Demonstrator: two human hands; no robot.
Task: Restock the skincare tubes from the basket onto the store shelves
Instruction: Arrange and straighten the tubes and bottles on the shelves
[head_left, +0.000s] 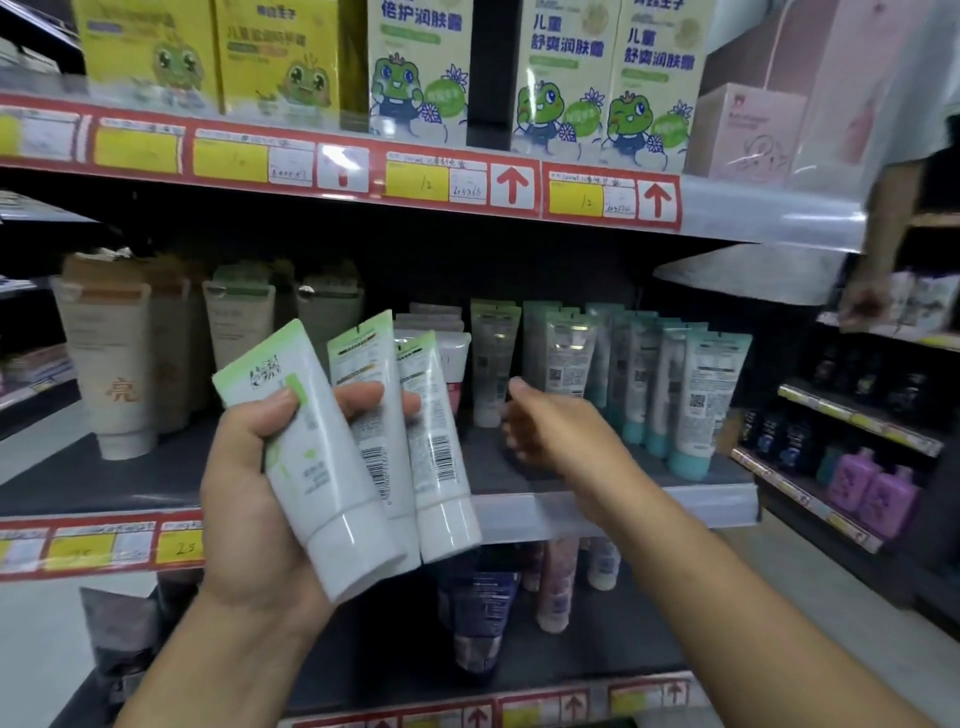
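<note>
My left hand (249, 499) grips three white skincare tubes with green tops (358, 457), fanned out, caps down, in front of the middle shelf (613, 506). Two of them show barcodes. My right hand (561, 431) reaches toward the shelf just right of the fan, fingers loosely apart and holding nothing. It is blurred. Behind it a row of standing tubes (488, 364) fills the shelf, with teal-capped tubes (691, 395) further right. The basket is out of view.
Beige tubes (111, 374) stand at the shelf's left. Boxes with frog pictures (566, 78) line the upper shelf above red price tags (457, 182). Dark and pink tubes (550, 582) stand on the lower shelf. Another person's arm (878, 260) reaches to a neighbouring shelf with purple bottles (872, 488) at right.
</note>
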